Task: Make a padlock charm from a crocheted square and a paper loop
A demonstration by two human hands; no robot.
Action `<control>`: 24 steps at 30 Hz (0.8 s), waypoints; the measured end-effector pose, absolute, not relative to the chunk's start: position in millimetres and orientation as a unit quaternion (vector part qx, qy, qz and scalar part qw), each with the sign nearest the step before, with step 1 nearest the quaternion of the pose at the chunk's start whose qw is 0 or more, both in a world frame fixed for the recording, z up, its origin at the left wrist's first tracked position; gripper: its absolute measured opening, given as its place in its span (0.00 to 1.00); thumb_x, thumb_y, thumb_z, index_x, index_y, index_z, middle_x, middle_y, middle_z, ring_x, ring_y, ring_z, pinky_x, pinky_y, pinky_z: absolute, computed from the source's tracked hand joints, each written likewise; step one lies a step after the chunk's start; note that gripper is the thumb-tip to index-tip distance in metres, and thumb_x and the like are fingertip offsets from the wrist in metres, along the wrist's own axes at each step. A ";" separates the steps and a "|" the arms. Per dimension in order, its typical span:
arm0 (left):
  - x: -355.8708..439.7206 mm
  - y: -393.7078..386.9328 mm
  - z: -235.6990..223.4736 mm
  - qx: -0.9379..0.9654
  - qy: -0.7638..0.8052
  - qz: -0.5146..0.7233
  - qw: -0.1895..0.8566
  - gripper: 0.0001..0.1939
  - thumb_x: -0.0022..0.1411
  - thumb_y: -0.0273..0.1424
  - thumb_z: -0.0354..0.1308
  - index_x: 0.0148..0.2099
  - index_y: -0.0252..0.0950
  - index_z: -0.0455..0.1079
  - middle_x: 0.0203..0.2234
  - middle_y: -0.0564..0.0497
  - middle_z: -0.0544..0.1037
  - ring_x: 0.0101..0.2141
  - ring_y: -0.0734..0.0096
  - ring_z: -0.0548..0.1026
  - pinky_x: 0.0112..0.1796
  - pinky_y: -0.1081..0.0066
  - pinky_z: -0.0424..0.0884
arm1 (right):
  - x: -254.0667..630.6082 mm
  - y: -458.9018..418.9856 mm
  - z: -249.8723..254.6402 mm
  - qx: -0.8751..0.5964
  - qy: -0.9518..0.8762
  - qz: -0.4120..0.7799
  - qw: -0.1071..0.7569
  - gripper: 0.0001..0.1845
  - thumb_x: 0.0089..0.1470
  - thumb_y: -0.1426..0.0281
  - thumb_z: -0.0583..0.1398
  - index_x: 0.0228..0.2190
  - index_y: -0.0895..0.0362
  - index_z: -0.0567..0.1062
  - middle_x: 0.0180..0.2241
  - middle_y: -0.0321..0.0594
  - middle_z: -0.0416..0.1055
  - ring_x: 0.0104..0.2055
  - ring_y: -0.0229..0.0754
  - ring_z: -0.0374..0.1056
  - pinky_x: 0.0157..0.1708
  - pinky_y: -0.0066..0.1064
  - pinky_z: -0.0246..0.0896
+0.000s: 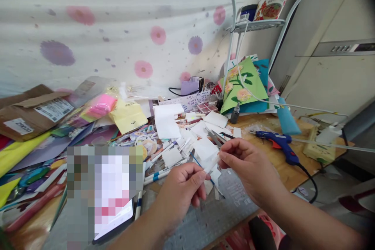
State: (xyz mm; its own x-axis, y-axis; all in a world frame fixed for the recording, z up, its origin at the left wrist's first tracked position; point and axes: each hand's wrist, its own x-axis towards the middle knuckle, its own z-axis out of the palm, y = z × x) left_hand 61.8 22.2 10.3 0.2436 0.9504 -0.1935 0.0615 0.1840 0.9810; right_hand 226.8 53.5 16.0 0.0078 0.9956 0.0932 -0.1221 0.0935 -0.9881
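Note:
My left hand and my right hand meet above a grey cutting mat. Both pinch one small white paper piece between thumb and fingertips, the left at its lower left end, the right at its upper right end. Loose white paper scraps and several white pens lie on the table just behind the hands. A thin blue-tipped stick lies under the held piece.
A blue glue gun with a black cord lies at the right on the wooden table. A white wire rack holds a paper cup. Green and teal flower cards lean behind. Coloured paper and a cardboard parcel crowd the left.

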 end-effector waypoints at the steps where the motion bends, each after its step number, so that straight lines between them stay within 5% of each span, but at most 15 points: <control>1: 61.4 22.5 10.5 0.522 0.490 0.375 0.589 0.15 0.60 0.40 0.54 0.29 0.33 0.69 0.13 0.57 0.66 0.14 0.81 0.60 0.18 0.78 0.54 | 228.3 53.3 16.2 -0.445 -0.489 0.506 0.554 0.10 0.43 0.68 0.65 0.26 0.57 0.70 0.18 0.30 0.69 0.21 0.32 0.65 0.24 0.24 0.61; 5: 62.2 23.3 8.7 0.501 0.497 0.390 0.592 0.20 0.61 0.45 0.51 0.29 0.32 0.69 0.11 0.58 0.64 0.13 0.81 0.58 0.17 0.78 0.53 | 234.8 52.7 17.6 -0.451 -0.485 0.502 0.557 0.11 0.42 0.67 0.65 0.25 0.57 0.69 0.18 0.29 0.67 0.21 0.32 0.64 0.23 0.23 0.60; 9: 63.4 23.4 5.4 0.449 0.458 0.395 0.657 0.23 0.60 0.49 0.51 0.32 0.32 0.69 0.16 0.51 0.73 0.15 0.77 0.66 0.19 0.77 0.60 | 238.6 50.2 18.2 -0.463 -0.494 0.487 0.553 0.10 0.42 0.66 0.64 0.26 0.57 0.69 0.19 0.29 0.66 0.21 0.32 0.65 0.23 0.24 0.61; 15: 61.5 23.9 7.1 0.481 0.462 0.391 0.634 0.13 0.55 0.38 0.60 0.29 0.32 0.69 0.16 0.52 0.73 0.15 0.79 0.66 0.19 0.78 0.61 | 241.2 50.8 17.7 -0.496 -0.555 0.435 0.508 0.10 0.46 0.62 0.60 0.28 0.55 0.66 0.21 0.30 0.66 0.23 0.35 0.66 0.25 0.27 0.63; 21: 55.2 28.0 11.1 0.483 0.431 0.436 0.625 0.12 0.59 0.37 0.57 0.30 0.33 0.69 0.27 0.49 0.76 0.27 0.73 0.73 0.31 0.73 0.68 | 296.8 72.1 9.2 -0.549 -0.706 0.300 0.332 0.08 0.46 0.65 0.60 0.30 0.55 0.74 0.29 0.41 0.73 0.34 0.49 0.70 0.37 0.41 0.63; 24: 52.4 29.1 13.1 0.450 0.407 0.470 0.641 0.10 0.60 0.36 0.57 0.31 0.34 0.70 0.32 0.48 0.76 0.34 0.68 0.74 0.38 0.68 0.68 | 325.1 78.9 -2.9 -0.568 -0.756 0.229 0.232 0.15 0.42 0.67 0.62 0.36 0.55 0.77 0.40 0.47 0.75 0.45 0.58 0.67 0.47 0.48 0.57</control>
State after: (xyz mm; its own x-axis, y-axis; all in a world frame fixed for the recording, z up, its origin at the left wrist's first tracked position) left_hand 52.4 29.1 13.1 0.2274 0.9688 -0.0983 -0.2366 0.1529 0.9595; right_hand 325.1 78.9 -2.9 -0.2480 0.9645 0.0906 0.7522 0.2506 -0.6094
